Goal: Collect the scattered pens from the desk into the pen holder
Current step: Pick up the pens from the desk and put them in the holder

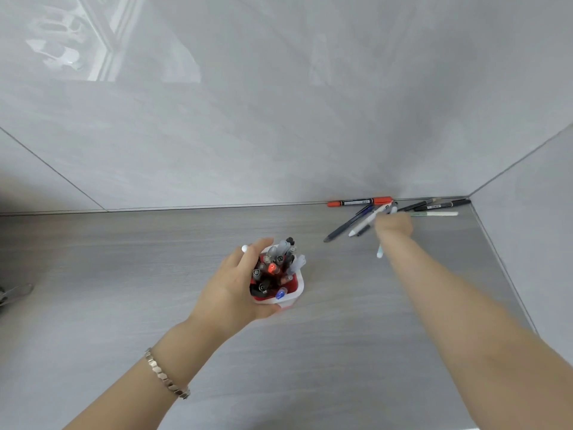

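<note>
- The left hand (231, 288) is wrapping around the near-left side of the pen holder (297, 285), a white-rimmed cup with a red inside, and is steadying it on the grey wood-grain desk (124, 274); the grip is closed on the holder, with a white-tipped pen poking out above the fingers.
- The holder is standing upright in the middle of the desk and is already bristling with pens (274, 268): black, grey, one red-capped and one blue-capped.
- The right hand (394, 226) is reaching toward the far right corner, where the loose pens are lying. It is blurred, so I cannot tell how far its grip is closed; a pale pen (379, 251) is sticking out just below it.
- A red-capped marker (359, 202) is lying along the back wall.
- A dark blue pen (345, 226) and a white pen (367, 220) are lying slanted just left of the right hand.
- Several black pens (440, 205) and a pale green one (437, 214) are lying beyond the hand, close to the corner.
- A metal bracelet (167, 375) is sitting on the left wrist.
</note>
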Demonstrator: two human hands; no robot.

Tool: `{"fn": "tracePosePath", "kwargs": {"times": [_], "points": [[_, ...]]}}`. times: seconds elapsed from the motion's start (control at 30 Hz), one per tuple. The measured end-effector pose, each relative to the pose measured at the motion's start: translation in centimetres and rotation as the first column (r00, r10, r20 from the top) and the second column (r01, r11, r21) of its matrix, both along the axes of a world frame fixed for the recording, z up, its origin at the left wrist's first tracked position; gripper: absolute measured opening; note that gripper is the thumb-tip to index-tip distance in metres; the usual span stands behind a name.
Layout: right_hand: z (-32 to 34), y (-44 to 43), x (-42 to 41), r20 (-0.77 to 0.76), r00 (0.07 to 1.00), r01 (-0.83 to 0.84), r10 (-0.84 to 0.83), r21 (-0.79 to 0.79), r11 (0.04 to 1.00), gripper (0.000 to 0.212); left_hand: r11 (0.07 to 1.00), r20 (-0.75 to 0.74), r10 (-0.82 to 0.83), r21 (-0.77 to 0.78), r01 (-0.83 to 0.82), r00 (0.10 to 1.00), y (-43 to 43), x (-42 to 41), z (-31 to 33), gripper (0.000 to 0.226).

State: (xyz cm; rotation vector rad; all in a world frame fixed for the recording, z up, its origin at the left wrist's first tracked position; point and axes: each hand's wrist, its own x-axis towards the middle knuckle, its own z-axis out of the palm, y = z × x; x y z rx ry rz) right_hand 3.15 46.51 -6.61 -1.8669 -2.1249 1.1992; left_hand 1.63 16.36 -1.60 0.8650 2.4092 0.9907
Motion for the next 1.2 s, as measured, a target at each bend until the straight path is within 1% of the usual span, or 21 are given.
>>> {"fn": "tracePosePath", "kwargs": {"times": [0.07, 0.13, 0.23, 0.3, 0.37, 0.4, 0.43, 0.47, 0.5, 0.57, 0.63, 0.7, 0.77, 0.8, 0.83, 0.9, 0.97, 1.07, 1.1, 1.17, 1.2], "points": [[-0.1, 0.8, -1.1, -0.015, 1.0, 0.008, -0.008, 0.022, 1.0, 0.038, 1.0, -0.005, -0.006, 0.01, 0.006, 1.0, 0.0, 0.0, 0.0, 0.093], [-0.5, 1.3, -1.9, 0.047, 0.999, -0.015, 0.013, 0.047, 0.999, 0.033, 1.0, -0.005, -0.01, 0.023, 0.01, 1.0, 0.1, -0.1, -0.1, 0.093], [0.2, 1.3, -2.3, 0.155, 0.984, -0.085, 0.089, -0.031, 0.996, 0.016, 0.999, 0.01, -0.005, 0.04, 0.005, 1.0, 0.1, -0.2, -0.3, 0.09], [0.4, 1.1, -2.0, 0.178, 0.972, -0.145, 0.156, -0.073, 0.987, 0.017, 1.0, 0.009, -0.008, 0.019, 0.007, 1.0, 0.0, -0.2, -0.3, 0.09], [0.3, 0.6, -1.1, 0.149, 0.977, -0.143, 0.156, -0.094, 0.985, 0.015, 1.0, -0.003, -0.007, 0.02, 0.007, 1.0, 0.0, -0.1, -0.3, 0.091], [0.1, 0.3, -0.5, 0.078, 0.99, -0.105, 0.116, -0.132, 0.986, 0.013, 1.0, -0.013, -0.006, 0.027, 0.007, 1.0, 0.0, -0.2, -0.3, 0.091], [0.5, -0.3, 0.2, -0.035, 0.999, -0.03, 0.023, -0.213, 0.977, 0.007, 1.0, -0.017, -0.007, 0.03, 0.007, 1.0, 0.0, -0.1, -0.3, 0.091], [1.1, -1.1, 1.0, -0.137, 0.99, 0.002, -0.042, -0.283, 0.959, 0.01, 1.0, -0.013, -0.009, 0.027, 0.009, 1.0, 0.0, -0.2, -0.2, 0.091], [1.6, -1.8, 1.7, -0.221, 0.974, -0.018, -0.052, -0.3, 0.954, 0.02, 1.0, -0.004, -0.01, 0.018, 0.01, 1.0, -0.1, -0.2, -0.2, 0.092], [4.0, -4.1, 3.1, -0.369, 0.928, -0.131, 0.045, -0.212, 0.968, 0.026, 1.0, -0.001, -0.013, 0.008, 0.013, 1.0, -0.2, -0.1, -0.2, 0.093], [7.0, -6.9, 4.8, -0.535, 0.826, -0.26, 0.178, -0.08, 0.962, 0.024, 1.0, -0.003, -0.013, -0.002, 0.013, 1.0, -0.2, -0.1, -0.1, 0.092], [9.6, -9.9, 6.5, -0.707, 0.666, -0.327, 0.236, 0.008, 0.945, 0.026, 1.0, 0.031, 0.0, -0.015, 0.0, 1.0, -0.2, -0.1, 0.2, 0.089], [10.7, -12.5, 7.6, -0.808, 0.514, -0.344, 0.29, 0.115, 0.932, 0.041, 1.0, 0.062, 0.008, -0.028, -0.006, 0.998, -0.2, -0.1, 0.4, 0.083], [10.6, -13.5, 7.7, -0.81, 0.466, -0.365, 0.356, 0.19, 0.911, 0.052, 0.999, 0.071, 0.012, -0.033, -0.01, 0.997, -0.1, -0.1, 0.5, 0.078], [9.9, -14.3, 7.7, -0.785, 0.445, -0.399, 0.431, 0.257, 0.88, 0.062, 0.999, 0.077, 0.023, -0.029, -0.021, 0.997, 0.0, -0.1, 0.6, 0.074], [8.1, -15.6, 7.3, -0.698, 0.464, -0.474, 0.546, 0.325, 0.818, 0.066, 0.997, 0.094, 0.072, 0.008, -0.073, 0.993, 0.1, -0.1, 0.8, 0.07], [6.6, -16.3, 6.7, -0.554, 0.511, -0.534, 0.657, 0.395, 0.748, 0.052, 0.991, 0.11, 0.119, 0.055, -0.125, 0.987, 0.2, -0.1, 1.1, 0.075], [4.5, -16.8, 6.4, -0.313, 0.478, -0.534, 0.82, 0.638, 0.555, 0.028, 0.992, 0.073, 0.093, 0.075, -0.098, 0.993, 0.2, 0.1, 1.5, 0.076], [4.1, -16.8, 6.6, -0.262, 0.489, -0.53, 0.832, 0.668, 0.523, 0.024, 0.994, 0.05, 0.077, 0.077, -0.08, 0.996, 0.2, 0.2, 1.4, 0.074], [4.2, -16.6, 7.2, -0.226, 0.525, -0.553, 0.82, 0.642, 0.531, 0.033, 0.996, 0.006, 0.053, 0.07, -0.053, 0.999, 0.0, 0.2, 1.2, 0.068], [4.6, -16.4, 7.7, -0.267, 0.537, -0.554, 0.8, 0.604, 0.573, 0.04, 0.997, -0.008, 0.047, 0.06, -0.047, 0.999, 0.0, 0.3, 1.1, 0.065]]}}
